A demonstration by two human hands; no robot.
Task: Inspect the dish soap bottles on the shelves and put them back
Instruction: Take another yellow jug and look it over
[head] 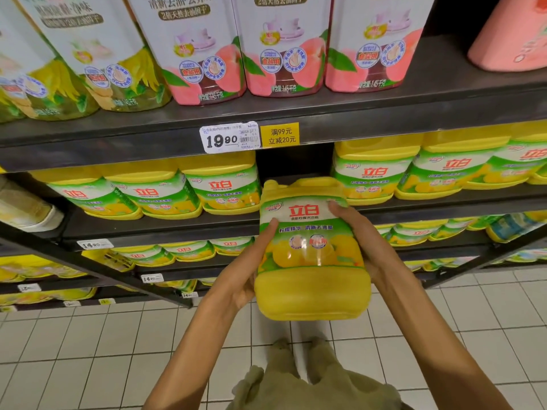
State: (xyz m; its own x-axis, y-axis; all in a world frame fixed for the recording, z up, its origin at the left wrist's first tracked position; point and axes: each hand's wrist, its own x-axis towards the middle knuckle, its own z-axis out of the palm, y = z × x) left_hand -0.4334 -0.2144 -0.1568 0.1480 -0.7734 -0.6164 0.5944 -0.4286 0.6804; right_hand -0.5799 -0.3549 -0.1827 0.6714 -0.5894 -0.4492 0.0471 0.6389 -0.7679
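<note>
**Yellow dish soap jug held in front of its shelf gap – slip & knock risks**

Person stands at a shop shelf unit, looking down over both arms. Both hands grasp one big yellow jug (310, 253) of dish soap, held in the air w/ label facing the camera. Left hand (251, 267) presses the jug's left side, thumb lying on the label; right hand (362, 241) wraps the right side, fingertips (336, 207) on the upper label. Nothing supports the jug from below.

Just behind it, the middle shelf (444, 202) has a dark gap (291, 164) betw. two rows of matching jugs (219, 187) – likely its home spot.

Risks, as a judgement:
- Jug looks heavy & smooth; a side squeeze only, so it could slide down onto the tiled floor (88, 350)
- Gap looks barely wider than the jug; going in crooked could bump the neighbours or push them back
- Shelf above, w/ price tag (229, 138), hangs low; the jug's top could catch its edge if lifted too high
- Set too near the front lip, it may tip out
</note>
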